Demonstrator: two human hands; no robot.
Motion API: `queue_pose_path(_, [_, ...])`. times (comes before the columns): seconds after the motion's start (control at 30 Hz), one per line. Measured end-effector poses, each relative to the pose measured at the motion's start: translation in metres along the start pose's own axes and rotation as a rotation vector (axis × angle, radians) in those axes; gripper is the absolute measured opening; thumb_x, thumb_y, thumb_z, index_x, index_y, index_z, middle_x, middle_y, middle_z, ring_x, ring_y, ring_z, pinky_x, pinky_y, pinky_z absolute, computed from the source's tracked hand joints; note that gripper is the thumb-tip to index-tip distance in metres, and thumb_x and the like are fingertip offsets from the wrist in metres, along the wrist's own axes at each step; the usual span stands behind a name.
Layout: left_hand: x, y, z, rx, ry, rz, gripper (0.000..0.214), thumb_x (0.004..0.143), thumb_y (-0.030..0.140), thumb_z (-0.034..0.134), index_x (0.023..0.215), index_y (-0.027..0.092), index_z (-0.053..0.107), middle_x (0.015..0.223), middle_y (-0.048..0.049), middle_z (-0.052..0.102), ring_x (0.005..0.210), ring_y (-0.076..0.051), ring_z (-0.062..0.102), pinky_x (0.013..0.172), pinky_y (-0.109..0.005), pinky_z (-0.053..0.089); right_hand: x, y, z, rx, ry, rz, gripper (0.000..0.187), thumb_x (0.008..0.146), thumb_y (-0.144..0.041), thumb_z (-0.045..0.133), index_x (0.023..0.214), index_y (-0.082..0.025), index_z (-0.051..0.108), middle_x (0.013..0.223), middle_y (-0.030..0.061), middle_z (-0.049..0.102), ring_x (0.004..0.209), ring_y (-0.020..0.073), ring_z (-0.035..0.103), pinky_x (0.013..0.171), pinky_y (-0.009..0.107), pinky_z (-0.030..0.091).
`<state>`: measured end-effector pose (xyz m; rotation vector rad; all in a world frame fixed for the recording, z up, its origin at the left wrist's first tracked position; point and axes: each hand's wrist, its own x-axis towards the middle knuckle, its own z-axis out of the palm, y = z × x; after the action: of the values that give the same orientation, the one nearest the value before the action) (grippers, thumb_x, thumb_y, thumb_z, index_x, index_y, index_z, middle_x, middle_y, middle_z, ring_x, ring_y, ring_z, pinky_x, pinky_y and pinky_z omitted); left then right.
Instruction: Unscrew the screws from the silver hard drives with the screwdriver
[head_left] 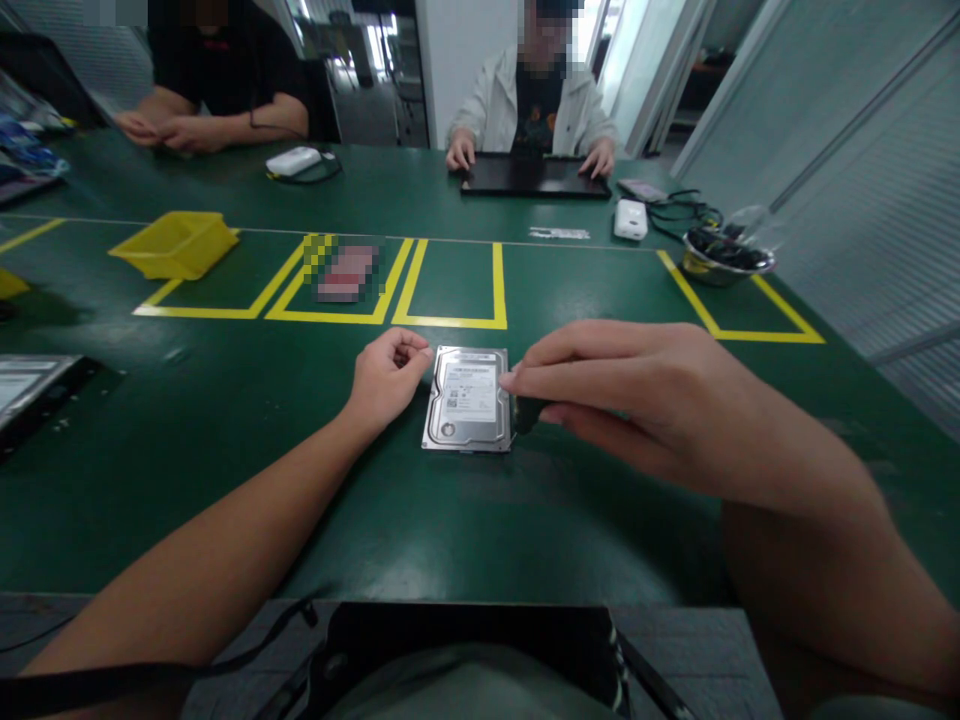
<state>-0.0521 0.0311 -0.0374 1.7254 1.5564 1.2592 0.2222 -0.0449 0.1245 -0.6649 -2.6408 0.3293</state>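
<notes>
A silver hard drive [469, 400] with a white label lies face up on the green table in front of me. My left hand [390, 375] rests at its upper left corner, fingers curled and thumb tip against the drive's edge. From the right, my right hand [637, 395] reaches over with its fingertips closed at the drive's right edge. The forefinger tip appears to touch the drive. Something dark shows between that finger and the thumb; whether it is a small part or shadow, I cannot make out.
Yellow tape squares mark the table beyond the drive. A yellow bin [180, 247] stands far left, a metal bowl of dark parts [727, 255] far right. Another device [45, 390] lies at the left edge. Across sit two people, one holding a dark flat panel [536, 177].
</notes>
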Motion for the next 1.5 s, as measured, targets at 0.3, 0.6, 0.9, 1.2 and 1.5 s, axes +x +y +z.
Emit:
queue_pose_path(0.3, [0.0,0.0,0.0,0.004,0.001,0.004,0.014,0.08,0.029,0.067,0.086,0.017,0.066,0.069,0.0005,0.061,0.061,-0.012,0.054,0.059,-0.026,0.044,0.005,-0.003,0.01,-0.259,0.017,0.032,0.031,0.099,-0.034,0.049,0.11,-0.013,0.068,0.096,0.0095,0.062,0.081,0.0182,0.057,0.07,0.03,0.043])
queue_pose_path(0.6, [0.0,0.001,0.0,0.009,-0.003,0.008,0.014,0.08,0.029,0.067,0.087,0.017,0.066,0.07,0.0004,0.062,0.061,-0.012,0.054,0.059,-0.026,0.044,0.005,-0.009,0.01,-0.418,-0.002,0.073,0.031,0.1,-0.031,0.041,0.094,-0.013,0.065,0.08,0.0068,0.061,0.069,0.0165,0.051,0.061,0.03,0.033])
queue_pose_path(0.9, [-0.001,0.004,0.0,0.024,-0.001,0.004,0.013,0.08,0.029,0.066,0.086,0.017,0.066,0.069,0.0002,0.062,0.062,-0.013,0.055,0.059,-0.026,0.044,0.01,-0.009,0.013,-0.648,-0.018,0.215,0.056,0.099,-0.058,0.031,0.075,-0.017,0.059,0.064,0.0052,0.057,0.054,0.0142,0.042,0.055,0.031,0.017])
queue_pose_path(1.2, [-0.001,0.008,0.001,0.045,-0.005,0.013,0.012,0.08,0.028,0.065,0.084,0.017,0.066,0.068,0.0001,0.062,0.06,-0.013,0.054,0.059,-0.027,0.044,0.008,-0.009,0.015,-0.638,-0.002,0.24,0.043,0.099,-0.04,0.029,0.08,-0.017,0.061,0.066,0.005,0.059,0.053,0.0141,0.041,0.055,0.031,0.015])
queue_pose_path(1.5, [-0.001,0.007,-0.001,0.037,-0.006,0.015,0.012,0.08,0.028,0.065,0.083,0.017,0.066,0.068,-0.0001,0.062,0.06,-0.013,0.055,0.058,-0.026,0.044,0.008,-0.009,0.01,-0.613,-0.029,0.28,0.065,0.1,-0.06,0.024,0.07,-0.018,0.063,0.061,0.0049,0.059,0.053,0.0136,0.044,0.056,0.032,0.015])
